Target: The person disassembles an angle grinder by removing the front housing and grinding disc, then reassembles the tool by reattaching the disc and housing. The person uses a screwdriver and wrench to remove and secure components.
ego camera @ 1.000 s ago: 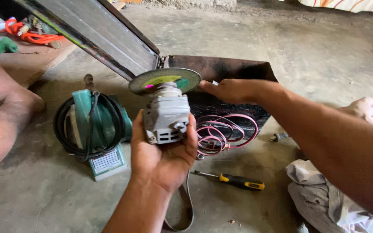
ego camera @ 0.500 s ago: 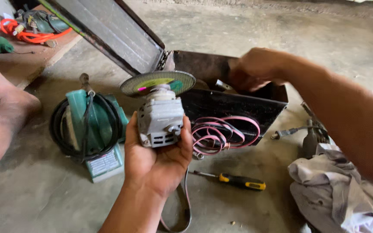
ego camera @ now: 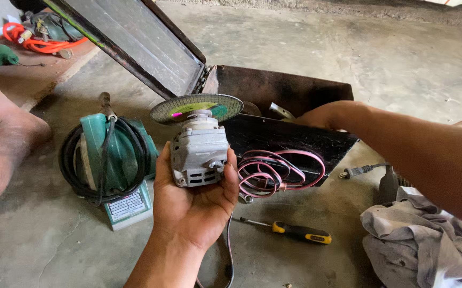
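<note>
The grey grinder gear head point(ego camera: 199, 156) is held upright in the left hand point(ego camera: 196, 205), cradled in the palm with the fingers point(ego camera: 231, 169) curled closed around its sides; judged from this grip, the housing is being steadied so the disc stays level and clear of the hand. Just above the fingers, the grey cutting disc point(ego camera: 196, 107) is seated on the spindle, and a round green and pink label is seen at its centre.

The right hand point(ego camera: 321, 114) is reached beyond the fingers into the dark metal toolbox point(ego camera: 289, 136). Its fingers are hidden behind the box wall, so it cannot be told whether they are open or closed, or whether anything is held. The open lid point(ego camera: 135, 42) is leaned up and away, which leaves the box interior accessible.

Beside the holding fingers, pink coiled wire point(ego camera: 279, 173) is lying against the box. To the other side, a green power tool point(ego camera: 113, 160) is laid on the concrete floor point(ego camera: 38, 245), wrapped in its black cord, with a pale rectangular label plate at its near end. Below the fingers, a yellow-handled screwdriver point(ego camera: 295, 232) is lying flat, and farther out a crumpled grey rag point(ego camera: 417, 240) is heaped.
</note>
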